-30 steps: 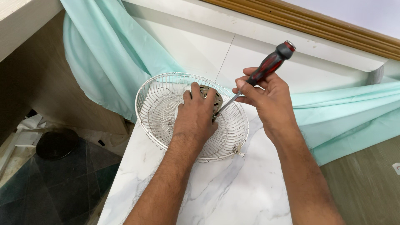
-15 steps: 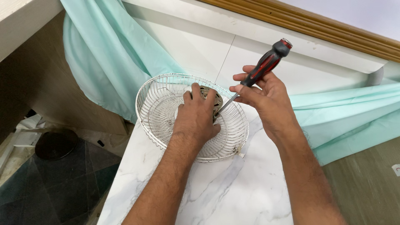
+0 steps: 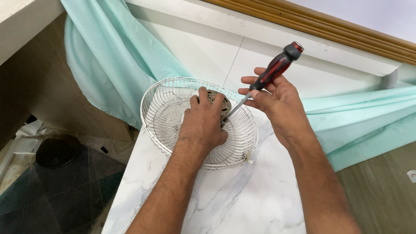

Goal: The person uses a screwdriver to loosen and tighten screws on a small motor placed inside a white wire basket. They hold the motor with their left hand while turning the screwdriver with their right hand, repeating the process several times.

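Left hand (image 3: 203, 123) curled over the round brownish metal hub (image 3: 219, 104) inside the white wire fan guard (image 3: 164, 104) — right hand (image 3: 277, 104) closed on the red-and-black-handled screwdriver (image 3: 277, 67), tip at the hub.

- A round white wire fan guard (image 3: 173, 112) is seen.
- A red and black screwdriver handle (image 3: 277, 67) is seen.
- A white marble table (image 3: 242, 195) is streaked grey.
- A mint green cloth (image 3: 108, 56) is seen.
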